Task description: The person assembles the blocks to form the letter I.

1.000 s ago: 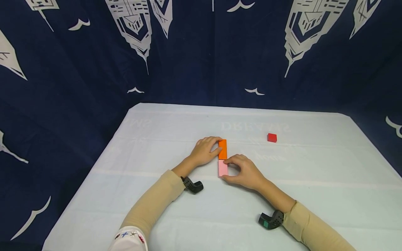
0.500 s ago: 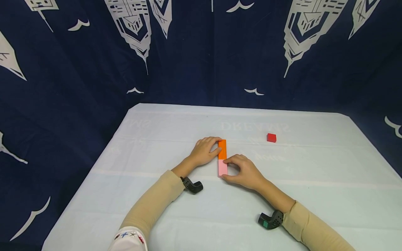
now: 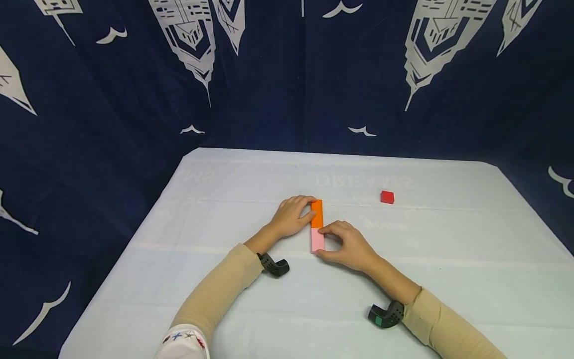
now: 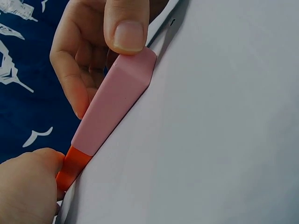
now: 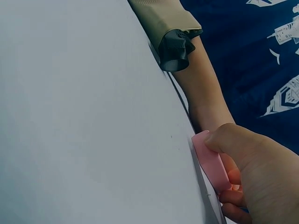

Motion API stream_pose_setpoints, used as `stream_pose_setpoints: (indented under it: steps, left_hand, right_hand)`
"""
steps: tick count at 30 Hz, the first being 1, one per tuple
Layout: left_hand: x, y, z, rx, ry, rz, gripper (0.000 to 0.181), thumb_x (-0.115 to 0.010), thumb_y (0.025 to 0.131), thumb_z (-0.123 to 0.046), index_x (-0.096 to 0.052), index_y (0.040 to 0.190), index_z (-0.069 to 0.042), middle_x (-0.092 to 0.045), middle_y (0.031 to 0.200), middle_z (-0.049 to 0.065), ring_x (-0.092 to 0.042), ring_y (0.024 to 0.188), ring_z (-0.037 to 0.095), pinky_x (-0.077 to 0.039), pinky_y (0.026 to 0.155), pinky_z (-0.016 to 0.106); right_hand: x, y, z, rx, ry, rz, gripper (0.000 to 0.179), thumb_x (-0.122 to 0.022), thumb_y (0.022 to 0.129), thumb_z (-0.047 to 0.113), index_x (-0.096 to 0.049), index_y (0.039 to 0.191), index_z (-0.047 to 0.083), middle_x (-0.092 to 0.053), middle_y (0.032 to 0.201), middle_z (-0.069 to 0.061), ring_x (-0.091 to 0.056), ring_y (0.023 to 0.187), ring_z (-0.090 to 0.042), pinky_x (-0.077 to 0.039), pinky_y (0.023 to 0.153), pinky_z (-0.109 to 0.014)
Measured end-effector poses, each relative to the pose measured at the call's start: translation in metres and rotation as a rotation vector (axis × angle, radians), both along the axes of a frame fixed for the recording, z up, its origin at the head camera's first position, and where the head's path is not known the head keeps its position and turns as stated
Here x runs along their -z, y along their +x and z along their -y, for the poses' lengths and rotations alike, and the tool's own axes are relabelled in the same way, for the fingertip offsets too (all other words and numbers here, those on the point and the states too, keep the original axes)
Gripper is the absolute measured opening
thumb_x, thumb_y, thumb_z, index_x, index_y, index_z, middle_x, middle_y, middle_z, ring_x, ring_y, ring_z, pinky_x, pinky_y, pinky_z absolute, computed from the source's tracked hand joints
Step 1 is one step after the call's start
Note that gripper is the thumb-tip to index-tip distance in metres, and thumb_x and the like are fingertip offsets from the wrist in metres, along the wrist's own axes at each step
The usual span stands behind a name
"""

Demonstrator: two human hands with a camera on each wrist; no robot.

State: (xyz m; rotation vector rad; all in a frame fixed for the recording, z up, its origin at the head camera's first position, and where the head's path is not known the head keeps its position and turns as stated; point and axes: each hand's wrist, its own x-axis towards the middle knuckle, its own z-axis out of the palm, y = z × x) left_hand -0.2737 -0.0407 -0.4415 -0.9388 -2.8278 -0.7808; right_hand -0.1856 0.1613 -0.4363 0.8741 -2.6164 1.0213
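Note:
An orange block (image 3: 317, 214) and a pink block (image 3: 317, 240) lie end to end in a line on the white-covered table. My left hand (image 3: 290, 217) pinches the orange block between thumb and fingers at its left side. With thumb at the near end and index finger at the far end, my right hand (image 3: 347, 244) grips the pink block from the right. In the left wrist view the pink block (image 4: 114, 100) meets the orange block (image 4: 74, 167) end to end. The right wrist view shows my thumb on the near end of the pink block (image 5: 212, 161).
A small red block (image 3: 387, 197) sits farther back on the right of the table (image 3: 224, 199). A dark blue curtain with white prints (image 3: 269, 89) hangs behind the table. Black wrist cameras are strapped on both forearms.

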Motion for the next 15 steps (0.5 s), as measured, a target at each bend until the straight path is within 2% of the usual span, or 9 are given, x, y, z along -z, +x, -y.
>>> stream_pose_setpoints:
  steps: [8, 15]
  left_hand:
    - [-0.006, 0.0, -0.001, 0.009, -0.029, 0.015, 0.043, -0.051, 0.1, -0.034, -0.051, 0.138, -0.014, -0.05, 0.139, 0.006, -0.042, 0.132, 0.023, -0.031, 0.108, 0.047]
    - [-0.015, 0.008, 0.005, 0.004, -0.065, 0.011, 0.047, -0.055, 0.098, -0.037, -0.052, 0.138, -0.013, -0.051, 0.135, 0.008, -0.043, 0.13, 0.025, -0.032, 0.106, 0.048]
  right_hand:
    - [0.001, 0.001, -0.001, 0.006, 0.002, 0.021, 0.044, -0.085, 0.073, 0.03, -0.071, 0.109, 0.008, -0.068, 0.105, 0.001, -0.06, 0.101, -0.02, -0.048, 0.092, -0.044]
    - [0.001, -0.001, 0.0, 0.001, 0.01, 0.019, 0.044, -0.085, 0.074, 0.03, -0.07, 0.11, 0.009, -0.068, 0.106, 0.002, -0.059, 0.101, -0.019, -0.048, 0.091, -0.043]
